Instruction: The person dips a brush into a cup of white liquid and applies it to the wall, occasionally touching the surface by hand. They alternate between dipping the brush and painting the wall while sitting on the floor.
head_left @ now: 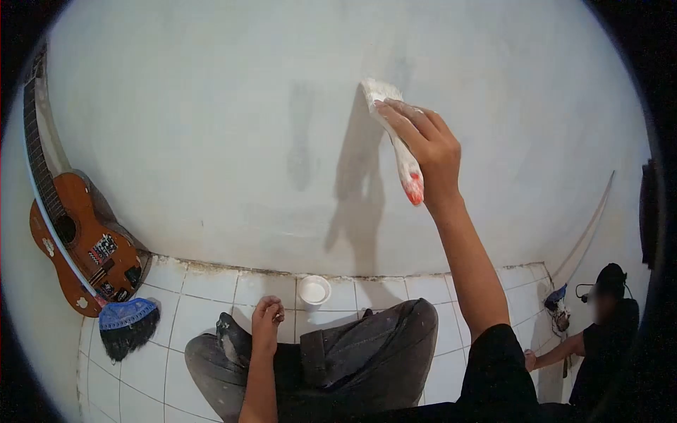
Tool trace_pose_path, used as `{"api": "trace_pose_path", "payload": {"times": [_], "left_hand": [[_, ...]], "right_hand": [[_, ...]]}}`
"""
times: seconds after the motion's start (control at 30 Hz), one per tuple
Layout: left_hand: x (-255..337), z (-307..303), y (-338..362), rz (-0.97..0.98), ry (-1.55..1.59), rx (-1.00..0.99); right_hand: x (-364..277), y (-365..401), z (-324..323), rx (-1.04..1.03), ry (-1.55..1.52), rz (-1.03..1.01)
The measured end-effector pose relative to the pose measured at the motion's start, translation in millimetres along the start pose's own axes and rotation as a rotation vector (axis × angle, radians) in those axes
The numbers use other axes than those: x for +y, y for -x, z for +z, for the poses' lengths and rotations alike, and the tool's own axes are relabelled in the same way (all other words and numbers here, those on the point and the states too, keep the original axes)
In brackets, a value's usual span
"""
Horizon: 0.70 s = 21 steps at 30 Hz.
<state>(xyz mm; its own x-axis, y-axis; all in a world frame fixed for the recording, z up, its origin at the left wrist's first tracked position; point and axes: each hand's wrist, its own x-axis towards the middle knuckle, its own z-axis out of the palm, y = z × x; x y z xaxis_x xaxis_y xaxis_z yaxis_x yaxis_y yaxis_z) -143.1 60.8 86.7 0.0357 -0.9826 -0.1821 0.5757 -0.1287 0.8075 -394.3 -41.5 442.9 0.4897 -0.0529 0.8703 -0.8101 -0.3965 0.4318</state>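
Right hand [429, 148] clamped round brush [407, 169], bristles on wall [211, 141]: apparently mid-stroke. Left hand [266, 321] curled closed on knee. Next stroke probably needs reloading from cup [314, 290].

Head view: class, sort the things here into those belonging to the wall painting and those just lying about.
In use: right hand, paintbrush, wall, white cup at the wall's foot.
Lying about: guitar and broom at the left; left hand idle, holding nothing.
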Motion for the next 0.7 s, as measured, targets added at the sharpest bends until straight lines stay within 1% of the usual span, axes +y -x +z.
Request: {"api": "trace_pose_path", "payload": {"times": [0.1,0.13,0.2,0.27,0.37,0.47,0.53,0.6,0.7], "left_hand": [[3,2,2,0.006,0.028,0.009],[3,1,1,-0.004,0.028,0.012],[1,0,2,-0.020,0.028,0.015],[2,0,2,-0.007,0.021,-0.003],[4,2,3,-0.038,0.030,0.019],[3,0,3,-0.018,0.052,0.014],[4,1,3,-0.009,0.041,0.017],[4,1,4,-0.015,0.025,0.018],[3,0,4,0.004,0.046,-0.003]], "right_hand": [[-9,21,14,-0.166,0.046,0.030],[-15,32,18,-0.166,0.041,0.022],[-26,57,23,-0.275,-0.066,0.072],[-44,82,24,-0.386,-0.061,0.043],[-60,109,26,-0.428,-0.129,0.034],[-64,108,16,-0.472,-0.196,0.049],[-59,97,11,-0.480,-0.208,0.065],[-44,79,9,-0.448,-0.092,-0.012],[-17,43,12,-0.399,-0.107,0.011]]}}
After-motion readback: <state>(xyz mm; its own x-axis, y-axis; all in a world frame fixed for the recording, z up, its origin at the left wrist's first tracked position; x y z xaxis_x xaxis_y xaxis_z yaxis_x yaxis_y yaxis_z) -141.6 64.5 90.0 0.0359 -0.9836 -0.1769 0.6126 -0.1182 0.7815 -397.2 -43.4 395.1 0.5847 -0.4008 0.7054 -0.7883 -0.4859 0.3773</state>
